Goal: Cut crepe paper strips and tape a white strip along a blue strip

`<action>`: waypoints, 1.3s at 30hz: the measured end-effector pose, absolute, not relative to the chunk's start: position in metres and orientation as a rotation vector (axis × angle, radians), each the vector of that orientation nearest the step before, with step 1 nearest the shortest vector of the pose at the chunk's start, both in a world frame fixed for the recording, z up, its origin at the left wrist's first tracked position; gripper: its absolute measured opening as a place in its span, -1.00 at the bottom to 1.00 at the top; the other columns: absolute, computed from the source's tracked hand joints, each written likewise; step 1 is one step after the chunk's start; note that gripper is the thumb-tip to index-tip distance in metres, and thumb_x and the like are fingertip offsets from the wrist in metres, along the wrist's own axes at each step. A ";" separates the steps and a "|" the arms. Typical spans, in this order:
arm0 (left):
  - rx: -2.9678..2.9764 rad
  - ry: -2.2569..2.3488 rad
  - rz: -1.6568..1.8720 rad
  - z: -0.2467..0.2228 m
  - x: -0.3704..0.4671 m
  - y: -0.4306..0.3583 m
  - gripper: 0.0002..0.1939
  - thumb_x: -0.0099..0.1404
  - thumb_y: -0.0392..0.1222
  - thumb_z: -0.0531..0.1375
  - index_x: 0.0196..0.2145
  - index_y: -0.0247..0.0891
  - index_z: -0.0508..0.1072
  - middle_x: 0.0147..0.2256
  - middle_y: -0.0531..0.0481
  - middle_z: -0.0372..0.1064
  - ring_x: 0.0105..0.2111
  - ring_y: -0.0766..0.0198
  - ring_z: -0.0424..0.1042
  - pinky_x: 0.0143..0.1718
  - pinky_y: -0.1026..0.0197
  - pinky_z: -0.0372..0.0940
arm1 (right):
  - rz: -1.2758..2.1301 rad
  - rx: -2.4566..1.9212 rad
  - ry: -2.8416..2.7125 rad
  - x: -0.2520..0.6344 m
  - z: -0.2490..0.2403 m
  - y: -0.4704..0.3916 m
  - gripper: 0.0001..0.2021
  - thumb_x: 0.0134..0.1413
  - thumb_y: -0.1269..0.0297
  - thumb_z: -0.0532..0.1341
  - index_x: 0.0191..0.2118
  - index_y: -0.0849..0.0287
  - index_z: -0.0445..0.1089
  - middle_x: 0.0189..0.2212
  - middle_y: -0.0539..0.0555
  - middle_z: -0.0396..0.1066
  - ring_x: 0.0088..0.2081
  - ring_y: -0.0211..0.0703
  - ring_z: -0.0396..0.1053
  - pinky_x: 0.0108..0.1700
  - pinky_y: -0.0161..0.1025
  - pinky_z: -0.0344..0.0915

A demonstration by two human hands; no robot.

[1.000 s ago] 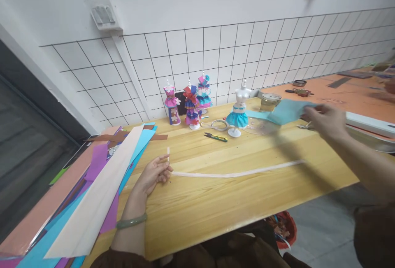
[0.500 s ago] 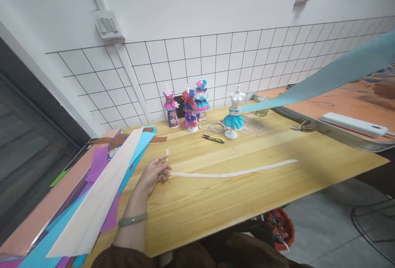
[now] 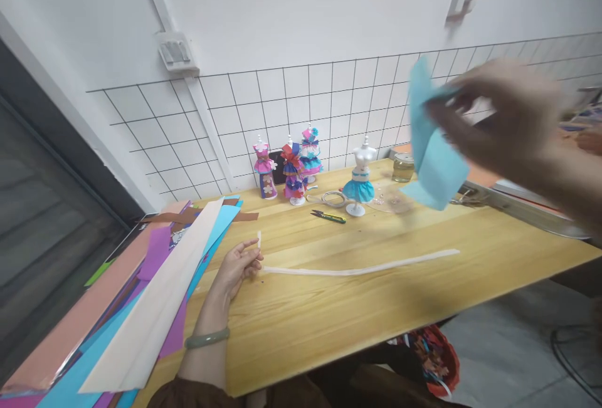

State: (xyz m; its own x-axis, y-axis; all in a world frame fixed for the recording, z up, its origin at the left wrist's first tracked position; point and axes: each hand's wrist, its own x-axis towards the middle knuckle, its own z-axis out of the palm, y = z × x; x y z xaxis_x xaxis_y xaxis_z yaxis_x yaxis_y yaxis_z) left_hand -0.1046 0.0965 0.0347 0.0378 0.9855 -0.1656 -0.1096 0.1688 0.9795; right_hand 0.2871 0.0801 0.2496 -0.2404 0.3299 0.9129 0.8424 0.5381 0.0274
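Observation:
My left hand rests on the table, fingers curled around one end of a narrow white paper strip. A short tip pokes up past the fingers, and the rest of the white strip lies stretched to the right. Raised above the right side of the table, my right hand, blurred, pinches a light-blue crepe paper strip that hangs in a loose fold. A small white mannequin wearing a blue skirt stands beyond the white strip. Yellow-and-black thread snips lie in front of it.
Three dressed mannequins, one in pink and purple, stand by the wall. Coloured crepe sheets cover the left side. A glass jar is at the back right. Below the table edge sits a red basket of scraps. Another person's hand shows far right.
My right hand has come into view from the right, and the blue strip, stretched out before, now hangs folded from it. My left hand keeps its place on the white strip.

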 end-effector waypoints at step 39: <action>0.801 0.894 1.204 0.032 -0.129 0.100 -0.65 0.15 -0.14 0.15 -0.11 -0.31 0.29 -0.20 -0.17 0.39 -0.23 0.17 0.42 -0.49 0.35 0.31 | -0.320 -1.322 -2.698 0.316 0.014 0.131 -0.69 0.03 0.47 -0.01 -0.11 0.24 0.34 -0.25 0.31 0.41 -0.22 0.00 0.34 -0.19 -0.14 0.22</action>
State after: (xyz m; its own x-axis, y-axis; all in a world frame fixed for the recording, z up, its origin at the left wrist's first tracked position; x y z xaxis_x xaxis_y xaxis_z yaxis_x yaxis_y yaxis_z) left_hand -0.1286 0.1004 0.0315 0.1214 0.9821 -0.1443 -0.4225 0.1827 0.8878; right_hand 0.3162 0.1309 0.0143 -0.6115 0.7657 0.1994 0.7911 0.5964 0.1360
